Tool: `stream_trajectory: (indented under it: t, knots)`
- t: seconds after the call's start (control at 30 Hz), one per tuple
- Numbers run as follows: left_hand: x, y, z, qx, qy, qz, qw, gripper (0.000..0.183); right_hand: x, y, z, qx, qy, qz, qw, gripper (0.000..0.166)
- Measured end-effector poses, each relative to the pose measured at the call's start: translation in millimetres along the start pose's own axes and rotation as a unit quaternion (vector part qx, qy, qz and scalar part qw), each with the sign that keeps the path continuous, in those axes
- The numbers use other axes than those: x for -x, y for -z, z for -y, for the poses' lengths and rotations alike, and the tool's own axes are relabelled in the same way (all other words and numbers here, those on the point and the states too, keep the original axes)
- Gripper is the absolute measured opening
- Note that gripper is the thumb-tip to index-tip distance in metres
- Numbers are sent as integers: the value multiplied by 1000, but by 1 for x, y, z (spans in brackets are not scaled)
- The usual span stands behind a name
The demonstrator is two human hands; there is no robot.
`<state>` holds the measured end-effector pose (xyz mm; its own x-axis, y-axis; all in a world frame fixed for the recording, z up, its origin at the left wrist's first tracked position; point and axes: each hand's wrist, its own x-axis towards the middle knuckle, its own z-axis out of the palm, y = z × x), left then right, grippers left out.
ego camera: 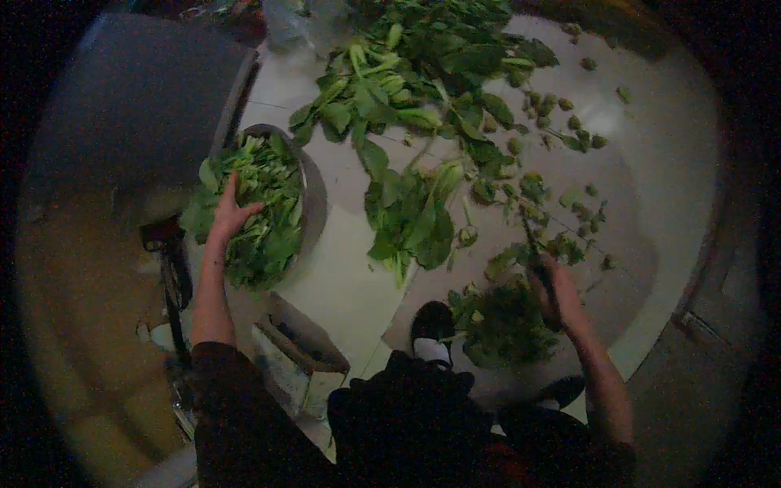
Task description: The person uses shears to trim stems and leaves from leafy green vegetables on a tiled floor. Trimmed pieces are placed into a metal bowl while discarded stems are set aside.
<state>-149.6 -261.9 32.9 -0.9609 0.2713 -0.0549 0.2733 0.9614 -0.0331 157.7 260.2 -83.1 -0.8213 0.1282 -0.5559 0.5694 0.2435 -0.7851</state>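
Observation:
Over a round metal basin heaped with leafy greens, my left hand is spread, thumb apart from the fingers. It holds nothing that I can make out, and whether it presses on the leaves is unclear. My right hand grips a knife by its dark handle, the thin blade pointing away from me. Below the knife lies a dark green pile of leaves near my shoes. Between the hands, a loose bunch of greens lies on the tiled floor.
A large heap of leafy greens covers the floor ahead. Cut stem ends and leaf scraps are scattered at the right. A cardboard box stands left of my shoe. Clear plastic lies at the far edge.

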Motion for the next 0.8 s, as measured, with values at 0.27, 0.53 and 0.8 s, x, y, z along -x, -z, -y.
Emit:
stream_trajectory:
  t: [0.27, 0.53, 0.8]
  knots:
    - [-19, -67, -251, 224, -106, -92, 964, 31, -5, -12, -63, 79, 61, -67, 993, 9]
    - [-23, -153, -371, 18, -56, 60, 996, 39, -7, 4, 15, -11, -40, 47, 998, 23]
    - [-5, -105, -324, 653, 54, 347, 671, 41, -1, -1, -31, 18, 18, -9, 1000, 20]
